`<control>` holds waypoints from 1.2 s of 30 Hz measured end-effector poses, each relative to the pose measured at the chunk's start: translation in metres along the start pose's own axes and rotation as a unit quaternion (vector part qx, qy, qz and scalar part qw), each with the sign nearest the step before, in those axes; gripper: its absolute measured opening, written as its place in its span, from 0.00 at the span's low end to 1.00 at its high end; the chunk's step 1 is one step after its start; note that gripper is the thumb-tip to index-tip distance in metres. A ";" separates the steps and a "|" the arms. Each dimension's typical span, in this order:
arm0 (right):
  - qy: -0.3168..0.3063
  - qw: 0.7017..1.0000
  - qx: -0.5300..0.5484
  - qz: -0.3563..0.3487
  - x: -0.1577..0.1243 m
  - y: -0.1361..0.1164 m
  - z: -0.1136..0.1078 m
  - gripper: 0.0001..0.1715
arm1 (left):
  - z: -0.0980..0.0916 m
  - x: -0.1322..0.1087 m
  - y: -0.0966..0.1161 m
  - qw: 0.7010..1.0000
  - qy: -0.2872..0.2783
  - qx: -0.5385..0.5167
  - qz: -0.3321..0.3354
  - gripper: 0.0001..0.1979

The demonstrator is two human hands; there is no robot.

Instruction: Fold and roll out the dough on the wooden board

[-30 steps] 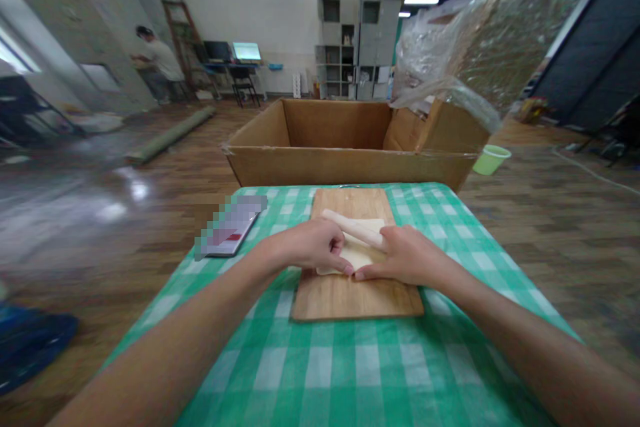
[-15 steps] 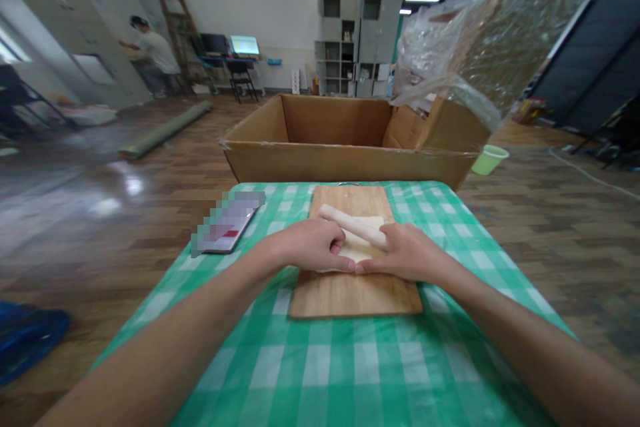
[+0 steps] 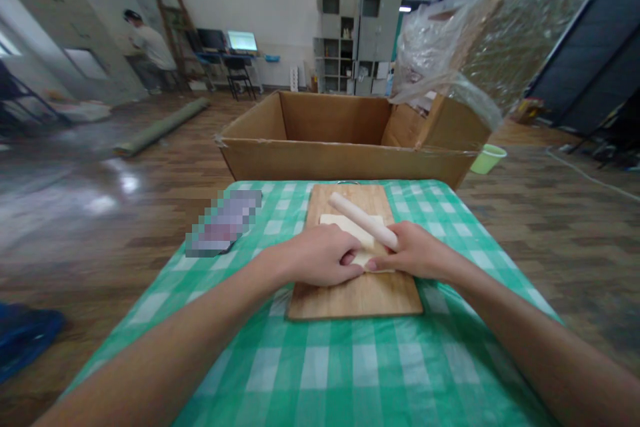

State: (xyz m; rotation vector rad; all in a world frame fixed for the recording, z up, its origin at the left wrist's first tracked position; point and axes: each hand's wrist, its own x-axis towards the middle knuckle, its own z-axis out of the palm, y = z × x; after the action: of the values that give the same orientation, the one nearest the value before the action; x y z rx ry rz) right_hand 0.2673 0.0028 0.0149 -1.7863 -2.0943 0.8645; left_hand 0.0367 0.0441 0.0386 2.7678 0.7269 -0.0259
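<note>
A pale flat sheet of dough lies on a wooden cutting board. My right hand is closed round the near end of a white rolling pin, which slants over the sheet toward the far left. The thumb of that hand touches the near edge of the dough. At the sheet's near left side, my left hand has its fingers curled in and its thumb at the edge. It seems to pinch the dough there, though its fingertips are partly hidden.
The table wears a green checked cloth. A blurred-out flat device lies left of the board. Beyond the table stands a large open cardboard box, with a light green bin to its right. One person is far off at the left.
The rolling pin has shifted right and tilted more steeply in my right hand. My left hand has come right and slightly nearer, uncovering the dough's far left corner. My thumbs have moved apart slightly.
</note>
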 end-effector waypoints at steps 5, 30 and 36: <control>0.007 1.000 -0.021 0.003 -0.001 -0.001 0.002 0.27 | 0.010 0.001 0.007 0.996 0.027 0.080 0.011 0.18; -0.055 0.994 0.088 0.015 -0.015 0.020 -0.019 0.22 | 0.035 0.008 0.006 0.993 0.061 0.088 0.054 0.27; 0.007 0.988 0.123 0.088 -0.005 0.022 -0.016 0.29 | 0.035 0.005 0.008 0.983 0.138 0.095 0.080 0.19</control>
State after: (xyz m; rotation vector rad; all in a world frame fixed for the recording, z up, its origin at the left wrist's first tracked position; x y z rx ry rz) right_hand 0.2952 0.0035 0.0152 -1.8543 -1.7516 1.0989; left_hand 0.0471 0.0307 0.0070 3.0427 0.5903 0.3449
